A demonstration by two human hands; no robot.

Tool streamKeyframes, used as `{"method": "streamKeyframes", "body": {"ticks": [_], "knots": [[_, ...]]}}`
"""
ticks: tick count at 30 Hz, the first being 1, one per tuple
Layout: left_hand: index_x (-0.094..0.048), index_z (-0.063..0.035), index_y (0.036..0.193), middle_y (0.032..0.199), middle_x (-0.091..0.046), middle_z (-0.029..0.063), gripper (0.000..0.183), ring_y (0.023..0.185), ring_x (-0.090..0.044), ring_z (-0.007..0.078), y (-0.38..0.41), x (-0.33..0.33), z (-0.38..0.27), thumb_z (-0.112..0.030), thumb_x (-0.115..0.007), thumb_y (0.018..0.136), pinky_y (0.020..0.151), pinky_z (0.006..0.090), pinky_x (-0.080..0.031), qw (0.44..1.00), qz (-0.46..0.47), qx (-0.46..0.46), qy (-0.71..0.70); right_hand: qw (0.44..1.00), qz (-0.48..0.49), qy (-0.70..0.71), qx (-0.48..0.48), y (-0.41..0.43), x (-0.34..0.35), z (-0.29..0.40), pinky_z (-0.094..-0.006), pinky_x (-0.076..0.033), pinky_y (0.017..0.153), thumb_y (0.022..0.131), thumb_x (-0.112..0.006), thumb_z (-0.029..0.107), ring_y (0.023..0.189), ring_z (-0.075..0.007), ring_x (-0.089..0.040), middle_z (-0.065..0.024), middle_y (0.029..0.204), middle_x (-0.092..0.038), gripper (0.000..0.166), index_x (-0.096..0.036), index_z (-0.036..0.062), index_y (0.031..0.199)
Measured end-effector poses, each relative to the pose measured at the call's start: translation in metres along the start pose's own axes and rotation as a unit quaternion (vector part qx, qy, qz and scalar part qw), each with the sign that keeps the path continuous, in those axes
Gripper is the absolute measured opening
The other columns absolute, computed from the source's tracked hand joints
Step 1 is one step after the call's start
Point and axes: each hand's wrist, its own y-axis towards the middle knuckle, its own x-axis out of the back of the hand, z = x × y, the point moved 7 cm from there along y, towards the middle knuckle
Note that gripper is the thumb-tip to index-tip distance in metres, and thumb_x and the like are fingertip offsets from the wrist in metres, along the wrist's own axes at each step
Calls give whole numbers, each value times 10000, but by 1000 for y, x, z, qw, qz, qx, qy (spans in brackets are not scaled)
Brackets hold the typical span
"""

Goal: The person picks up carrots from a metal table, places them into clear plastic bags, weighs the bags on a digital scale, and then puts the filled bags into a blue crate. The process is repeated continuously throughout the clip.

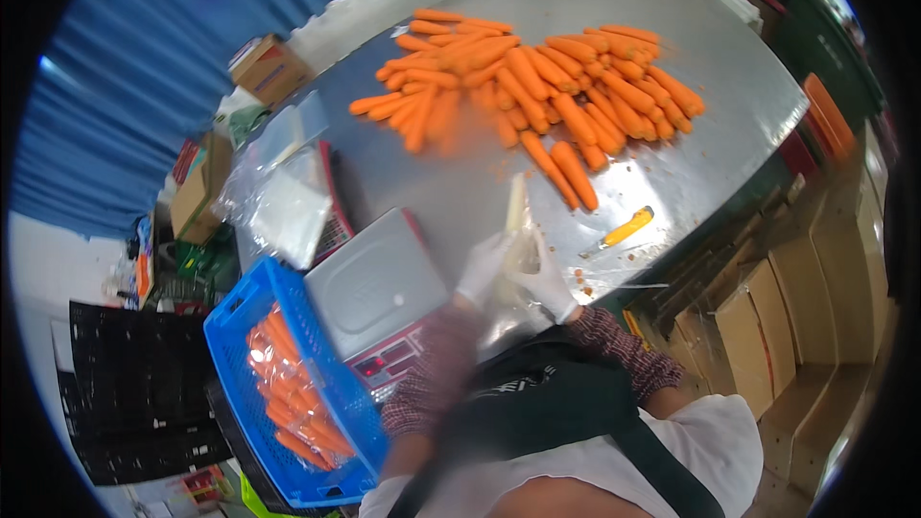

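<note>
My left hand (483,267), in a white glove, holds a clear plastic bag (512,295) near the table's front edge. My right hand (545,279), gloved too, grips the same bag from the other side, thumb and fingers apart around it. A long pale object (516,201), perhaps rolled plastic, sticks up from between the hands; what it is I cannot tell. Beyond the hands a large heap of carrots (568,97) spreads over the metal table (727,57). A yellow utility knife (627,227) lies right of my hands, its blade pointing towards them.
Left of my hands stands a scale (378,273) with a lit display. Beside it a blue plastic crate (234,352) holds bagged carrots (298,396). Plastic bags (291,205) lie on a second scale (337,226). Cardboard boxes (766,331) stand at the right, below the table's edge.
</note>
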Motion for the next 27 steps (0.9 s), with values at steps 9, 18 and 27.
{"method": "streamKeyframes", "body": {"ticks": [9,18,27], "knots": [[-627,25,1264,1177,-658,58,382,1033,-616,139,20,-14,14,-246,-559,1004,881,270,-494,996,30,84,-25,995,-36,52,-82,16,25,-21,-349,-439,1027,809,-765,231,1233,-242,-522,-169,1349,-522,830,-329,17,1482],[-689,9,1158,1026,-702,33,285,914,-620,111,55,23,39,-190,-601,973,825,257,-489,998,11,-15,57,953,-77,171,-239,1,46,-61,-299,-530,753,864,-631,120,812,-189,-642,-87,935,-669,307,-632,-54,1116],[-680,21,1093,908,-677,7,204,799,-596,77,86,84,-61,-90,-554,978,727,223,-491,980,26,-81,181,914,-148,340,-167,-29,62,-36,-308,-531,801,875,-553,83,936,-172,-631,-96,1032,-649,294,-635,-8,1142]]}}
